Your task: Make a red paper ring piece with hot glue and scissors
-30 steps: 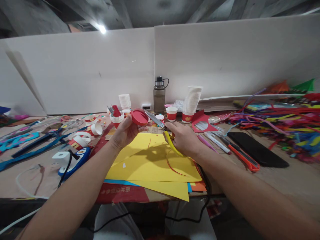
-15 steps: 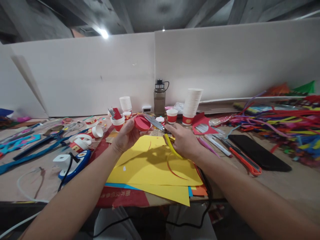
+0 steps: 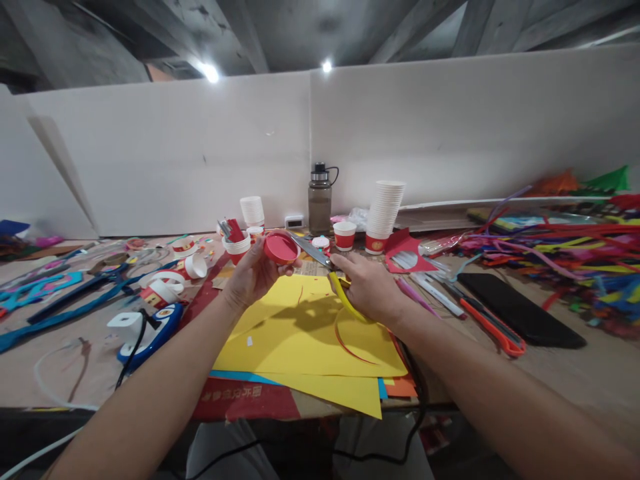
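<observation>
Left hand (image 3: 253, 270) clamped on disc (image 3: 281, 249), right hand (image 3: 369, 285) on scissors (image 3: 320, 257) at disc's 3 o'clock; slip could nick left hand.

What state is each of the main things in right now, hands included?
Left hand, closed on the red disc
Right hand, closed on the scissors
Red disc, held up off the table
Scissors, held; blade opening unclear
Yellow sheet, lying flat
Bottle, upright, lid on
Tall cup stack, nested, standing
Red paper, round hole cut out
Knife, lying down
Phone, flat, dark
</observation>
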Action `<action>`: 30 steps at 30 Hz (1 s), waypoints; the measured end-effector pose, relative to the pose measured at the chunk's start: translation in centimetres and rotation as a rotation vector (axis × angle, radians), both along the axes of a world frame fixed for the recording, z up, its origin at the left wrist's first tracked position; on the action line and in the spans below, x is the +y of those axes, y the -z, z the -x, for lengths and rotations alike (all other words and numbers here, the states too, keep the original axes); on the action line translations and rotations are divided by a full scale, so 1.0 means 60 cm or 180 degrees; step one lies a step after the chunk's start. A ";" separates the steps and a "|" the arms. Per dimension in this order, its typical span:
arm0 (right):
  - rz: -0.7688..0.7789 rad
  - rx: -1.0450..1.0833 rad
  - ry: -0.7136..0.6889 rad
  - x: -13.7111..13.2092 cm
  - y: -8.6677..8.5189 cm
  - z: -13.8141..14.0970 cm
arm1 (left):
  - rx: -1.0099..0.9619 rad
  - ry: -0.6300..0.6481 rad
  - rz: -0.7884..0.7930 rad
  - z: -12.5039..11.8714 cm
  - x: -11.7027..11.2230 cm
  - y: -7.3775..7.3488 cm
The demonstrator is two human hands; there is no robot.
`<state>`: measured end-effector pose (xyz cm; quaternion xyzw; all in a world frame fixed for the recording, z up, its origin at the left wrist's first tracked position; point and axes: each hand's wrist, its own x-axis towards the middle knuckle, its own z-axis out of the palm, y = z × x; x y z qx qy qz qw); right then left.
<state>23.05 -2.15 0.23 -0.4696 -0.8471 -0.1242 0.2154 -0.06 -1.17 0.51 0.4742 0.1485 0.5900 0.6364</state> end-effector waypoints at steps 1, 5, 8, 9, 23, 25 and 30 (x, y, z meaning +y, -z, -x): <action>-0.0018 0.0001 -0.0002 -0.001 0.000 0.000 | 0.0001 0.0015 0.0017 -0.001 0.000 0.001; -0.0051 -0.0046 -0.0020 -0.003 -0.001 0.000 | 0.0109 0.0145 0.0116 -0.003 0.001 0.008; -0.0050 -0.0090 -0.0032 -0.003 -0.002 -0.001 | 0.0127 0.0182 0.0155 -0.003 0.001 0.009; -0.0054 -0.0105 -0.0045 -0.002 -0.002 -0.001 | 0.0131 0.0183 0.0154 -0.003 0.000 0.008; -0.0095 -0.0130 -0.0089 0.002 0.005 -0.002 | 0.0293 0.0178 0.0338 0.007 -0.003 -0.010; -0.0068 -0.0127 -0.0077 0.001 0.004 -0.001 | 0.0283 0.0207 0.0368 0.010 -0.003 -0.011; -0.0121 -0.0094 -0.0132 -0.003 0.002 -0.001 | 0.0332 0.0398 0.0352 0.012 0.000 -0.002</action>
